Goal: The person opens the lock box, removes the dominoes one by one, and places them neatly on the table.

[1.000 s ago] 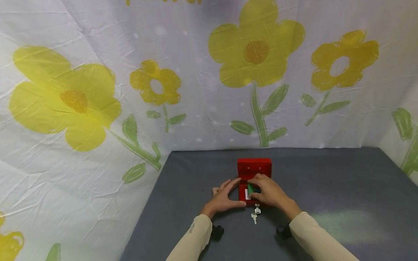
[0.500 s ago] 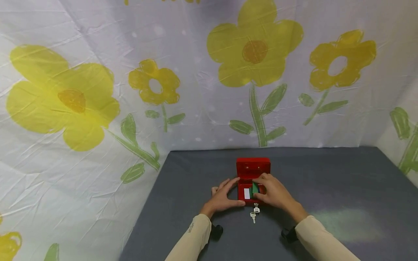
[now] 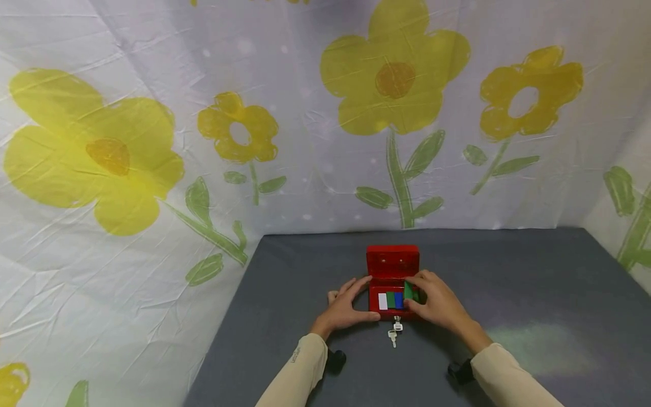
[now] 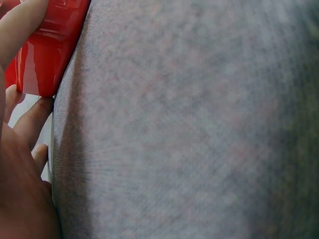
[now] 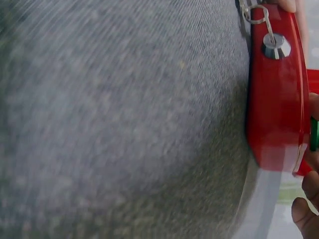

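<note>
A small red cash box (image 3: 373, 306) stands on the dark table with its lid raised. White (image 3: 382, 301), green (image 3: 390, 300) and blue (image 3: 399, 300) rectangular pieces sit side by side in it. My left hand (image 3: 344, 310) holds the box's left side, thumb at the front corner and a finger towards the back; the left wrist view shows fingertips against the red wall. With thumb and fingers, my right hand (image 3: 436, 301) pinches a green rectangular piece (image 3: 408, 290) over the box's right end, covering part of that end. This piece is partly visible in the right wrist view.
Keys (image 3: 392, 334) hang from the lock (image 5: 276, 47) on the box's front and lie on the tabletop (image 3: 305, 260). Behind the table hangs a white cloth (image 3: 315, 186) printed with yellow flowers. Dark wrist devices (image 3: 460, 372) sit below both hands.
My right hand has moved rightwards across the box with the green piece, uncovering the green and blue pieces beside the white one. My left hand stays at the box's left side.
</note>
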Motion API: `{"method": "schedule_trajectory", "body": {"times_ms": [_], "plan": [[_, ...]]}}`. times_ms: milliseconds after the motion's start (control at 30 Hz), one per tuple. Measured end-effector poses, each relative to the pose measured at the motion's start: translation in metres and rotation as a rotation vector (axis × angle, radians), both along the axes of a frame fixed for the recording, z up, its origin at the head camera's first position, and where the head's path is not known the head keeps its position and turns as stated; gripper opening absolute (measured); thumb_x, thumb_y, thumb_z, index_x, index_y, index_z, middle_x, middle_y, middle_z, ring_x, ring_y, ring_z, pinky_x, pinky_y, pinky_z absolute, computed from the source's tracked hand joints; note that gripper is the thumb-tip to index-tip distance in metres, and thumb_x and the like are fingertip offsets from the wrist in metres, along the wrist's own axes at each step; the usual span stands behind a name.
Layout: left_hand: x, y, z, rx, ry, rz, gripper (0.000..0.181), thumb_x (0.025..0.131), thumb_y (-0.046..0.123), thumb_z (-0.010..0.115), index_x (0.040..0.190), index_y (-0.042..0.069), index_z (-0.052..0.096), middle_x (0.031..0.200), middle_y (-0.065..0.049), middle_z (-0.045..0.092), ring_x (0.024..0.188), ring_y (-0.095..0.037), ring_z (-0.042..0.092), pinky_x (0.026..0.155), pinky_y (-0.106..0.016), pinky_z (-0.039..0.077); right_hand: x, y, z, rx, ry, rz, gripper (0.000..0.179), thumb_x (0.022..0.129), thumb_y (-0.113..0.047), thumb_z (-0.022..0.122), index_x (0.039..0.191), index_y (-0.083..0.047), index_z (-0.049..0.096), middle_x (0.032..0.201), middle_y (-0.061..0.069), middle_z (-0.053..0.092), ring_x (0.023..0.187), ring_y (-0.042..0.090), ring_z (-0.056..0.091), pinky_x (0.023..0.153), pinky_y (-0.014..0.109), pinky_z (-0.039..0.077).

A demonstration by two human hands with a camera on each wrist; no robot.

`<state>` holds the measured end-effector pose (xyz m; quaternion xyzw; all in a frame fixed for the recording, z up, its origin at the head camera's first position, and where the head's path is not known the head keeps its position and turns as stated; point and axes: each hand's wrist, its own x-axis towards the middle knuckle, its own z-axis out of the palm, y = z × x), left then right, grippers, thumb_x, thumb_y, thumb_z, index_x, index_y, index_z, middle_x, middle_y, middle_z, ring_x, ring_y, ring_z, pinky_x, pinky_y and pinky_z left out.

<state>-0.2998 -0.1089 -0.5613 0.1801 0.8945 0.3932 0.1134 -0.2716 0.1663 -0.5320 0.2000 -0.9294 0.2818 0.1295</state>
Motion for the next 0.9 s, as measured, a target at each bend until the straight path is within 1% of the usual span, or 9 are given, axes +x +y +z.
{"method": "schedule_trajectory", "body": {"times_ms": [100, 233, 367, 433, 600, 733, 900], "plan": [[0.0, 0.0, 0.0, 0.005, -0.005, 0.0, 0.093, 0.076, 0.062, 0.081, 0.154, 0.054, 0.031, 0.162, 0.012, 0.04, 0.154, -0.025, 0.017, 0.097, -0.051, 0.027, 0.0, 0.004, -0.002, -0.022, 0.005, -0.018, 0.049, 0.083, -0.021, 0.081, 0.127, -0.003, 0.07, 0.11, 0.007, 0.065, 0.097, 0.021, 0.058, 0.083, 0.043, 0.053], [0.0, -0.001, 0.001, 0.01, -0.002, -0.006, 0.093, 0.076, 0.061, 0.081, 0.154, 0.054, 0.031, 0.162, 0.014, 0.04, 0.154, -0.023, 0.017, 0.098, -0.051, 0.026, 0.002, 0.01, -0.003, -0.05, 0.024, -0.034, 0.049, 0.082, -0.018, 0.08, 0.128, -0.002, 0.069, 0.112, 0.009, 0.066, 0.102, 0.026, 0.061, 0.087, 0.049, 0.053], [0.0, -0.001, 0.002, 0.014, -0.008, -0.006, 0.094, 0.076, 0.061, 0.081, 0.154, 0.053, 0.031, 0.163, 0.013, 0.038, 0.154, -0.023, 0.016, 0.097, -0.051, 0.026, 0.006, 0.016, -0.004, -0.075, 0.035, -0.039, 0.05, 0.082, -0.016, 0.08, 0.128, 0.0, 0.067, 0.113, 0.011, 0.065, 0.103, 0.028, 0.061, 0.085, 0.051, 0.053], [-0.001, -0.001, 0.002, 0.015, -0.014, -0.001, 0.094, 0.075, 0.062, 0.081, 0.154, 0.053, 0.031, 0.163, 0.012, 0.038, 0.154, -0.024, 0.016, 0.097, -0.051, 0.027, 0.007, 0.019, -0.005, -0.085, 0.048, -0.045, 0.051, 0.082, -0.015, 0.081, 0.128, 0.0, 0.067, 0.112, 0.011, 0.065, 0.101, 0.028, 0.061, 0.083, 0.049, 0.053], [-0.002, -0.001, 0.001, 0.014, -0.015, 0.002, 0.094, 0.075, 0.062, 0.081, 0.154, 0.054, 0.031, 0.162, 0.012, 0.04, 0.154, -0.022, 0.016, 0.097, -0.051, 0.026, 0.009, 0.025, -0.007, -0.105, 0.087, -0.087, 0.051, 0.08, -0.013, 0.083, 0.127, 0.001, 0.068, 0.11, 0.012, 0.065, 0.093, 0.026, 0.06, 0.075, 0.041, 0.051], [-0.002, 0.0, 0.0, 0.013, -0.006, -0.002, 0.094, 0.075, 0.061, 0.081, 0.154, 0.054, 0.031, 0.162, 0.012, 0.041, 0.154, -0.022, 0.017, 0.097, -0.05, 0.025, 0.011, 0.031, -0.01, -0.11, 0.08, -0.115, 0.05, 0.081, -0.012, 0.081, 0.128, -0.001, 0.067, 0.112, 0.011, 0.064, 0.091, 0.024, 0.059, 0.074, 0.038, 0.05], [-0.001, 0.0, 0.001, 0.01, -0.01, -0.002, 0.094, 0.075, 0.06, 0.082, 0.154, 0.054, 0.031, 0.162, 0.012, 0.04, 0.154, -0.022, 0.016, 0.098, -0.05, 0.026, 0.012, 0.04, -0.016, -0.112, 0.05, -0.13, 0.051, 0.082, -0.011, 0.08, 0.131, -0.002, 0.066, 0.113, 0.01, 0.063, 0.09, 0.02, 0.057, 0.073, 0.036, 0.049]]}}
